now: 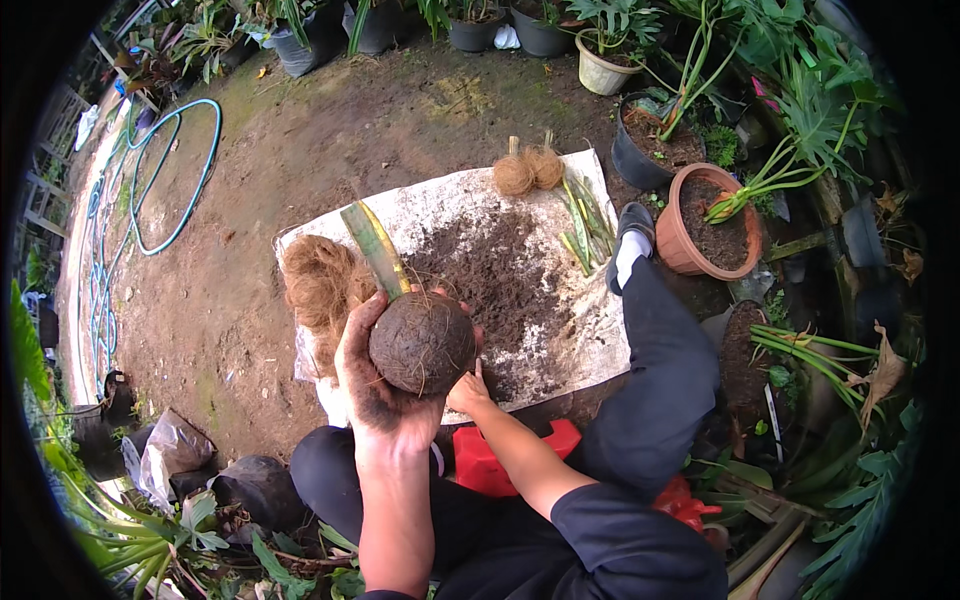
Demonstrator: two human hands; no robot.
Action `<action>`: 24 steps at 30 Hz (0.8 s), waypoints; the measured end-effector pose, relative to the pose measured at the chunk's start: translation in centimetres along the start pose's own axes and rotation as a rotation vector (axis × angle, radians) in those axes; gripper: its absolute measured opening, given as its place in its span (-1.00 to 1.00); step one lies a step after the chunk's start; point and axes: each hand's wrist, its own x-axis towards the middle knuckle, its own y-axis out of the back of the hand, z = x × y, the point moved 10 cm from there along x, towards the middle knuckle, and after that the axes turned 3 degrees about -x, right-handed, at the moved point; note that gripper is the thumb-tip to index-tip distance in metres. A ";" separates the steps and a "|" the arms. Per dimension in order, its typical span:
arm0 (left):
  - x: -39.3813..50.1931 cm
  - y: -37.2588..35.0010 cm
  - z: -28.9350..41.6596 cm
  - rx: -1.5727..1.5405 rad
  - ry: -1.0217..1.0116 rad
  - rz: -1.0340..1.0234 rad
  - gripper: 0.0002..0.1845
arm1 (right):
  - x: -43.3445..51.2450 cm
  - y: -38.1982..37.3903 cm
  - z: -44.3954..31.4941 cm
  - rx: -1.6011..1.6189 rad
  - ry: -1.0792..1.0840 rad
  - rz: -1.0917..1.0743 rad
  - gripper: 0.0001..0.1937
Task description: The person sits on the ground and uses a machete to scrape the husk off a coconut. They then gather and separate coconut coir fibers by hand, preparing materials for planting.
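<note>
My left hand (390, 397), smeared with soil, holds up a round ball of dark soil (422, 343) with stray fibres on it. A flat green leaf piece with a yellow edge (375, 244) rises from the ball's top. My right hand (469, 390) is low behind the ball, near the sheet; its fingers are partly hidden, so its grip cannot be told. Beneath lies a white woven sheet (592, 307) with loose dark soil (495, 277). Brown coconut fibre (322, 277) is heaped at its left. Fibre-wrapped balls (529, 171) and cut green-yellow leaves (585, 217) lie at its far right.
A terracotta-coloured pot (675, 240), a black pot (637, 157) and a cream pot (600, 71) with plants stand at the right. A blue-green hose (214, 161) curls on the ground at left. Something red, of plastic (480, 461), is by my legs. Bagged pots are at lower left.
</note>
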 end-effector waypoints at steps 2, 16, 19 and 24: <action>0.1 0.3 0.2 0.006 -0.006 0.010 -0.51 | -0.1 -0.2 -0.7 -0.118 0.056 -0.061 -0.29; -0.2 0.8 0.0 0.037 -0.024 0.056 -0.56 | -4.6 1.9 7.3 -0.062 0.236 0.343 -0.44; 0.0 0.8 -0.3 0.048 -0.015 0.043 -0.56 | -3.7 2.6 7.4 0.012 0.075 0.378 -0.37; 0.4 0.7 -0.9 0.045 0.014 0.030 -0.56 | -4.5 -0.5 7.2 -0.079 0.197 0.197 -0.37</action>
